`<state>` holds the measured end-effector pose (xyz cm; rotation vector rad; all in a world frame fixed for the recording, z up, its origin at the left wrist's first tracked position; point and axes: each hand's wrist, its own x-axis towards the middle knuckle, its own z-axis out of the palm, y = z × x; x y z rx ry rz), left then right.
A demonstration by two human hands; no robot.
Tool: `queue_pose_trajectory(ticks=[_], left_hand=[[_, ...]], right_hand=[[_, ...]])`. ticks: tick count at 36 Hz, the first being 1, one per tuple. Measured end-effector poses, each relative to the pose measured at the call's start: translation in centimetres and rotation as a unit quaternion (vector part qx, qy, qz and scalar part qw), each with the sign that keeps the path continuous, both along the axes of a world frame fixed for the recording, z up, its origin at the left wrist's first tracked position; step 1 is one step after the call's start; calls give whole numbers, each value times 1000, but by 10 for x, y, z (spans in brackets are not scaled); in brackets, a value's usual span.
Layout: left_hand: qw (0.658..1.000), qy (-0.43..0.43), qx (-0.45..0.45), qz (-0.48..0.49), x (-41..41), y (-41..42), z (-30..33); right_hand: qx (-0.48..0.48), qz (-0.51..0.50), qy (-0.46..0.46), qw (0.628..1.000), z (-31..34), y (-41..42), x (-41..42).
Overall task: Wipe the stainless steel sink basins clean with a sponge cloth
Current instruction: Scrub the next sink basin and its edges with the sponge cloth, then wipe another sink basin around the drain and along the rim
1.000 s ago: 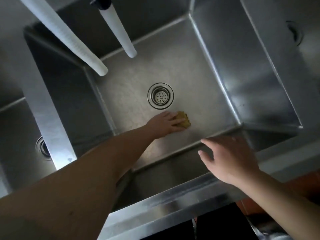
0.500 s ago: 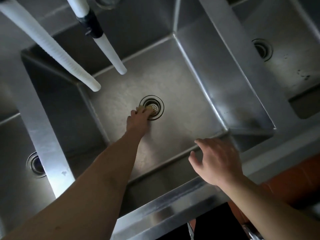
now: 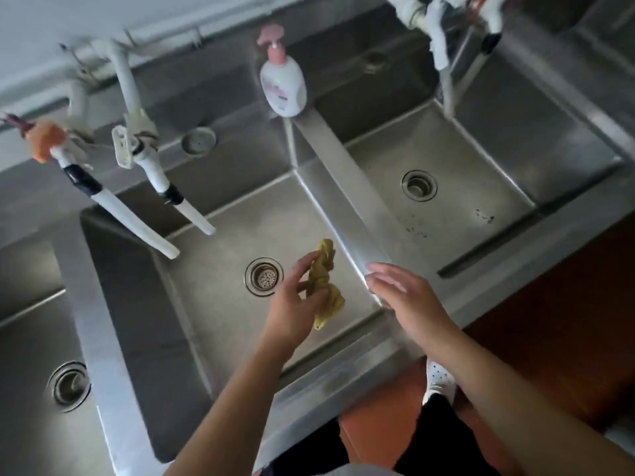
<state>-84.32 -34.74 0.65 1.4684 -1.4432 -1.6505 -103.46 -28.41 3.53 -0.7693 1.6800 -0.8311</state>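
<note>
Yellow and crumpled, the cloth (image 3: 323, 283) hangs lengthwise from far to near over the middle basin (image 3: 220, 297), pinched in the left hand (image 3: 295, 304), just left of the right hand (image 3: 402, 297), flat-fingered and empty near the divider (image 3: 347, 201).

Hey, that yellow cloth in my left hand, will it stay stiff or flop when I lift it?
Likely floppy: the crumpled yellow sponge cloth sags in folds from the left hand. Probably light, since a finger pinch holds it. It may be damp, though that is unclear.
</note>
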Motion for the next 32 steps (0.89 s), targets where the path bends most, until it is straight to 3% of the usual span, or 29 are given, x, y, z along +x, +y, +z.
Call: queue_pose_trajectory(ticks=[4,10,14,19,24,28,32], left_hand=[[995,12,-62,-75,-85,22,39],[966,-49,-170,-189,-214,44,73],[974,-43,-115,-190,-270,54,90],[985,56,-35,-158,-302,59,99],[994,92,25,-57,-303,38,84],[998,-13,4,55,-292,1,46],[964,-244,-35,96,-272,-45,-1]], right_hand=[[-16,10,-73,997,34,10,-66],[-61,-38,-128,989,54,32,-168],[-26,-47,-136,989,51,41,-234],[8,-7,-125,992,46,31,-286],[36,2,-158,987,34,1,-304],[51,-11,-174,983,23,-28,-318],[68,-25,-188,980,15,-55,-337]])
